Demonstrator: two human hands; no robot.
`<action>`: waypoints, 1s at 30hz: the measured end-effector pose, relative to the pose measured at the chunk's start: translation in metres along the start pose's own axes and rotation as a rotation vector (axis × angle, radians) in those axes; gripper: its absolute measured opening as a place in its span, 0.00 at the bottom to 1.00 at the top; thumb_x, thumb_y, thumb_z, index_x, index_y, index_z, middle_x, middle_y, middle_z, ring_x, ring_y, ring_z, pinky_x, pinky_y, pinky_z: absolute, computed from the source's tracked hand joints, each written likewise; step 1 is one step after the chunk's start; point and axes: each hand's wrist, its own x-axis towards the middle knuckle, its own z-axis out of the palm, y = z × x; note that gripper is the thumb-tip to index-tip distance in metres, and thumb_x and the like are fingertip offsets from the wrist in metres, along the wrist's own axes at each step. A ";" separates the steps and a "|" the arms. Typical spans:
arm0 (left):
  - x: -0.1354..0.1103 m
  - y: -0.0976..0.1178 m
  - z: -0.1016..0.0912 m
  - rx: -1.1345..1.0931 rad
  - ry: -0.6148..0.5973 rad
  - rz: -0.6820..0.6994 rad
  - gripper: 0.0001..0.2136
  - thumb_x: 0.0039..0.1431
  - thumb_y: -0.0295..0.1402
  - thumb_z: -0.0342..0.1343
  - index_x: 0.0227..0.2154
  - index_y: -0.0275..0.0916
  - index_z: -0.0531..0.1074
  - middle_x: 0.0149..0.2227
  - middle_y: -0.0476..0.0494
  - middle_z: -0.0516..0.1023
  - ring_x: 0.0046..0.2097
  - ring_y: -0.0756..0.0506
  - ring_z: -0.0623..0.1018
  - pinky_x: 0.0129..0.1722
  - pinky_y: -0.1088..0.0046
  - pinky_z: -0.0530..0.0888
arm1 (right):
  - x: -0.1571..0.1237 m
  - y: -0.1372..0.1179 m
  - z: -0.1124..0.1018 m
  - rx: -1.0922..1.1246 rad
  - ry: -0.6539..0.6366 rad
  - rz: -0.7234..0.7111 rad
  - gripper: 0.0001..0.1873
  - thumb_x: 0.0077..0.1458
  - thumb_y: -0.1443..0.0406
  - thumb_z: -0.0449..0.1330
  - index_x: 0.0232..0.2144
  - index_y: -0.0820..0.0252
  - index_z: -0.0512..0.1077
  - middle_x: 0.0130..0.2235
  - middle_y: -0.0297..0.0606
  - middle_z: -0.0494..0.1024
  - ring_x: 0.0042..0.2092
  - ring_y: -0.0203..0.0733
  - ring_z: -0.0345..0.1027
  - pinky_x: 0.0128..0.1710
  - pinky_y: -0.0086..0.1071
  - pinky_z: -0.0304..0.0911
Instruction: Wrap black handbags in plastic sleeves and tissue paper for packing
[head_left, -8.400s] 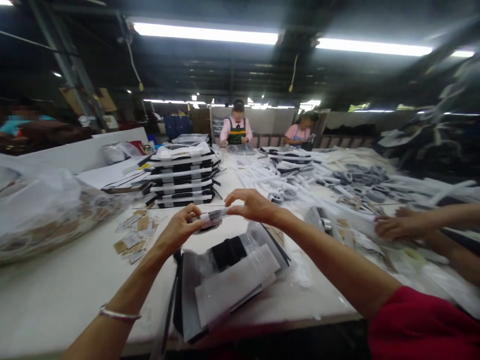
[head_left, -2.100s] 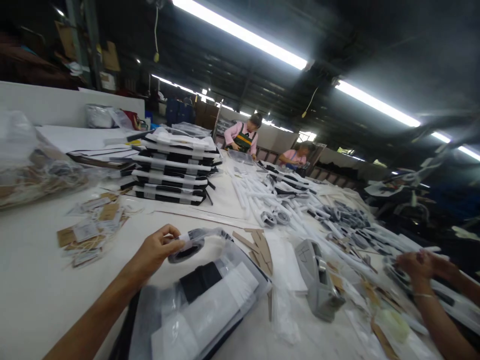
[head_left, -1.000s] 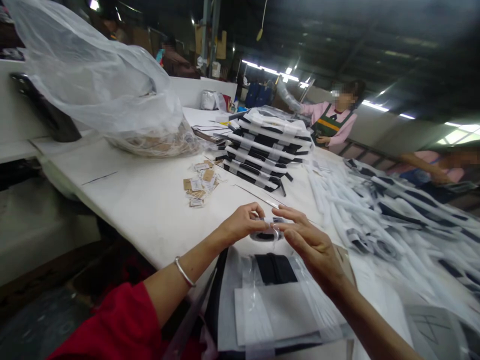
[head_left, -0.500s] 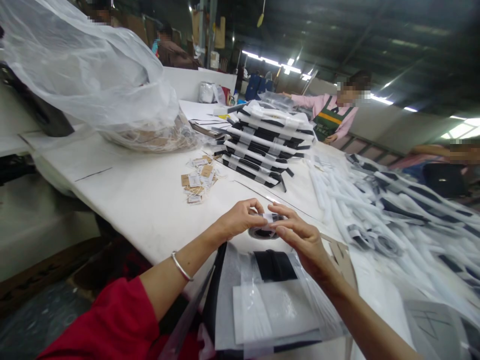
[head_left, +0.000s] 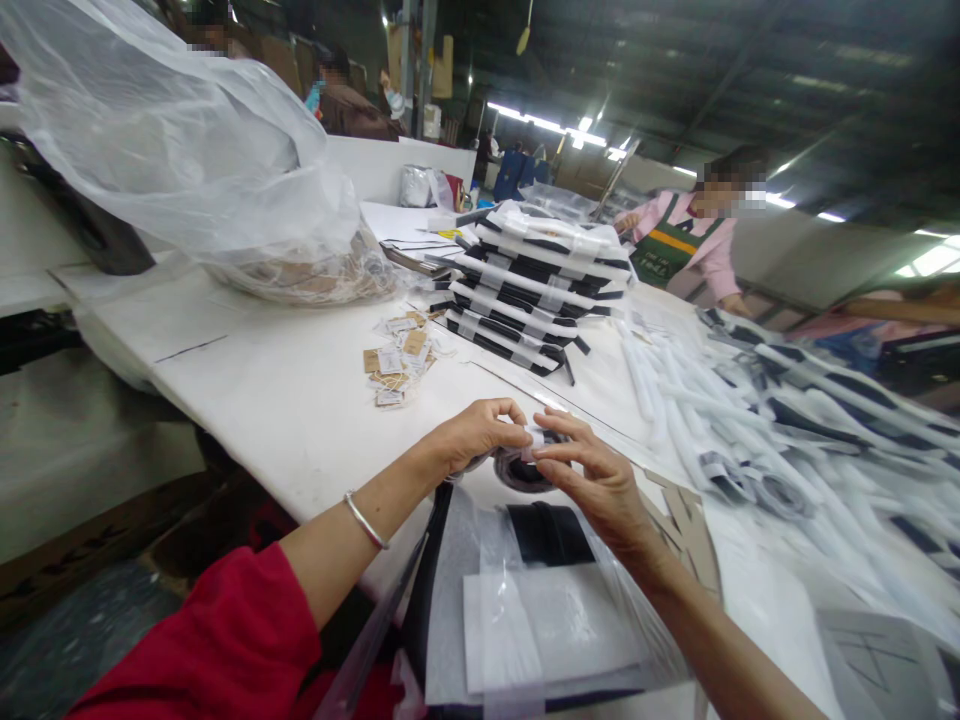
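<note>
Over the near side of the table, my left hand [head_left: 487,435] pinches the edge of a dark rolled coil [head_left: 525,472] wrapped with a white band [head_left: 534,440]. From the other side, the fingers of my right hand [head_left: 589,465] rest on the same coil; its far side is hidden behind them. Just below lies a folded black piece [head_left: 551,535] under clear plastic, with a white sheet [head_left: 555,615] on it. Beyond my hands, brown and white paper tags [head_left: 394,360] with strings are scattered.
Behind stands a stack of black bundles wrapped in white [head_left: 540,285]. A large plastic bag [head_left: 195,150] sits at left. White-wrapped strips [head_left: 750,420] cover the right, near cardboard pieces [head_left: 686,515]. A person in a green apron [head_left: 664,245] stands across the table.
The coil has tilted and dipped slightly between my hands, showing more of its round side. The person in the apron has shifted to the right.
</note>
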 end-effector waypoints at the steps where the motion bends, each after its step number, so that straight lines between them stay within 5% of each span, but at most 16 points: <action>1: 0.000 0.000 -0.001 -0.001 0.003 -0.005 0.11 0.39 0.31 0.63 0.27 0.38 0.68 0.19 0.53 0.70 0.21 0.54 0.66 0.23 0.78 0.59 | 0.000 0.000 0.000 -0.002 -0.011 0.000 0.04 0.55 0.60 0.66 0.34 0.46 0.81 0.51 0.37 0.78 0.60 0.52 0.64 0.63 0.54 0.53; 12: 0.000 -0.002 -0.001 -0.046 -0.064 -0.008 0.12 0.40 0.32 0.64 0.28 0.37 0.68 0.21 0.49 0.75 0.25 0.50 0.73 0.27 0.76 0.63 | 0.006 0.012 0.002 0.034 0.024 0.090 0.06 0.54 0.59 0.67 0.36 0.46 0.81 0.54 0.38 0.76 0.60 0.52 0.64 0.62 0.52 0.57; 21: -0.004 -0.002 0.002 0.060 0.008 0.014 0.11 0.39 0.30 0.63 0.27 0.37 0.68 0.20 0.53 0.71 0.23 0.53 0.67 0.25 0.77 0.59 | 0.005 0.018 0.001 0.079 -0.061 0.184 0.10 0.52 0.60 0.68 0.39 0.47 0.81 0.53 0.38 0.77 0.56 0.50 0.69 0.59 0.48 0.62; 30: -0.013 0.004 0.000 0.198 -0.030 0.050 0.13 0.43 0.35 0.64 0.31 0.37 0.70 0.24 0.53 0.72 0.25 0.52 0.69 0.26 0.77 0.62 | 0.000 0.017 0.006 0.018 -0.062 0.103 0.12 0.56 0.62 0.65 0.44 0.48 0.79 0.50 0.38 0.78 0.53 0.48 0.71 0.56 0.44 0.66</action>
